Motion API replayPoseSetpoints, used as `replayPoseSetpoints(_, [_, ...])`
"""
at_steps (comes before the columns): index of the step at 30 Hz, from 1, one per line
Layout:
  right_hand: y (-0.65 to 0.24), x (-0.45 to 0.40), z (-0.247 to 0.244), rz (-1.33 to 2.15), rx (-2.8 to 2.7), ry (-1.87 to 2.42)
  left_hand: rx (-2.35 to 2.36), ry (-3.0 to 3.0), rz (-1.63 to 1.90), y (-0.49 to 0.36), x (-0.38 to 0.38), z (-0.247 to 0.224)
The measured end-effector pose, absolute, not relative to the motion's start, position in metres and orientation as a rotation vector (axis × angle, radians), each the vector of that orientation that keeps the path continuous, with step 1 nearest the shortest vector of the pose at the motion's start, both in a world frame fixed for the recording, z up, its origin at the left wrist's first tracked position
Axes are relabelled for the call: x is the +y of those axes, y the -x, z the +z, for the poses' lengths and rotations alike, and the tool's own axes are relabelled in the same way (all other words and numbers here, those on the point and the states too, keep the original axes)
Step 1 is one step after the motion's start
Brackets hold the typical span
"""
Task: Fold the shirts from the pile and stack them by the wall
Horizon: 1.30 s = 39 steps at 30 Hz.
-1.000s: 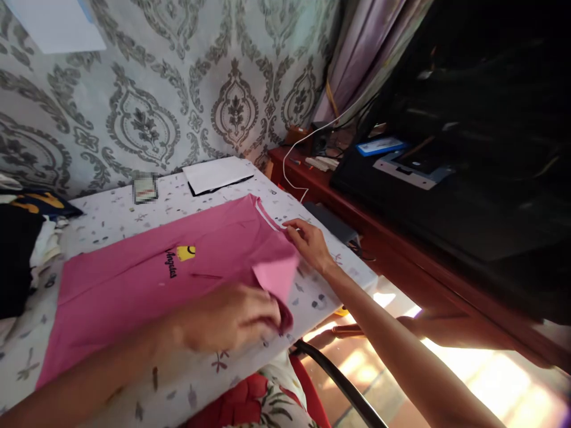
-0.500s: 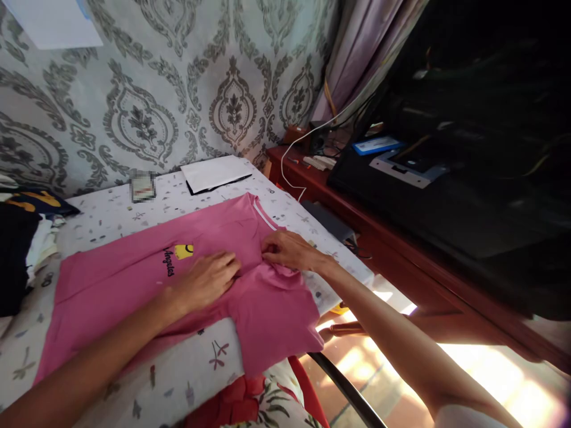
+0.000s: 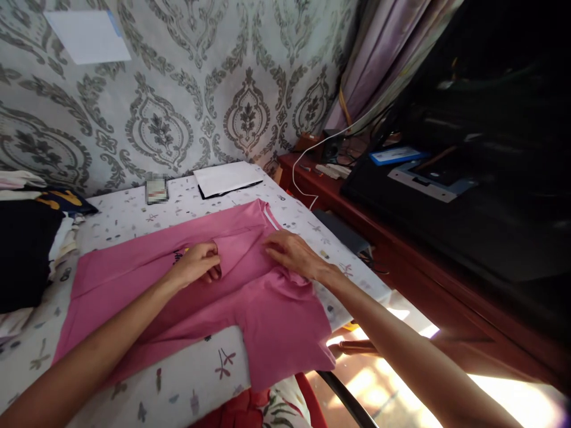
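A pink T-shirt lies spread on a white patterned cloth surface, its collar toward the right and one sleeve over the near edge. My left hand is at the shirt's chest, partly covering the dark lettering, its fingers curled around a pinch of the pink fabric. Near the collar, my right hand rests on the shirt, fingers bent and pressed together at the cloth; the fabric bunches beneath it.
Behind the shirt lie a white folder and a small blurred item. Dark folded clothes are at the left. A red wooden desk with a large black screen stands at the right, with a white cable.
My left hand has lifted from lying flat and curled its fingers, moving slightly left over the print. My right hand stays near the collar. The view has shifted a little.
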State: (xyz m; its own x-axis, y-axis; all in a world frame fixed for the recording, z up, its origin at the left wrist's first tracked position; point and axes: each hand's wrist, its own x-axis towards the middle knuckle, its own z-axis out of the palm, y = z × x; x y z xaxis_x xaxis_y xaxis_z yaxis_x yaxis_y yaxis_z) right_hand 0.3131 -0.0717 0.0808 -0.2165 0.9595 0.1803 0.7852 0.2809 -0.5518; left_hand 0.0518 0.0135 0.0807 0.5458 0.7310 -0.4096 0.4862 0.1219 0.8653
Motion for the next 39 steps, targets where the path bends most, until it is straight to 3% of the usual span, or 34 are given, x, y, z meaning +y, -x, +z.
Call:
replayPoseSetpoints(5, [-0.298,-0.054,0.074,0.423,-2.269,1.36,1.207,-1.804,0.158,-0.055,0.009,0.084])
replayPoseSetpoints(9, [-0.302,-0.059,0.081,0.406,-2.235,1.377,1.305,-2.481,0.44,-0.051,-0.002,0.094])
replayPoseSetpoints(12, [-0.316,-0.085,0.089,0.337,-1.993,1.504,0.887,-2.652,0.459,-0.051,-0.028,0.104])
replayPoseSetpoints(17, [-0.339,-0.142,0.08,0.285,-1.578,1.829,0.117,-2.773,0.021,-0.057,-0.09,0.103])
replayPoseSetpoints(23, [-0.353,-0.152,0.066,0.338,-1.68,1.79,-0.044,-2.883,-0.168,-0.067,-0.12,0.081])
replayPoseSetpoints(29, [-0.358,-0.118,0.068,0.455,-1.967,1.838,0.109,-2.603,-0.008,-0.066,-0.106,0.105])
replayPoseSetpoints(34, [-0.372,-0.114,0.061,0.448,-1.964,1.875,0.623,-1.885,0.589,-0.062,-0.019,0.147])
replayPoseSetpoints(36, [-0.376,-0.116,0.059,0.431,-1.95,1.889,0.818,-1.638,0.722,-0.064,0.027,0.145])
replayPoseSetpoints(39, [-0.376,-0.118,0.061,0.427,-1.936,1.911,1.136,-1.396,0.605,-0.067,0.074,0.123])
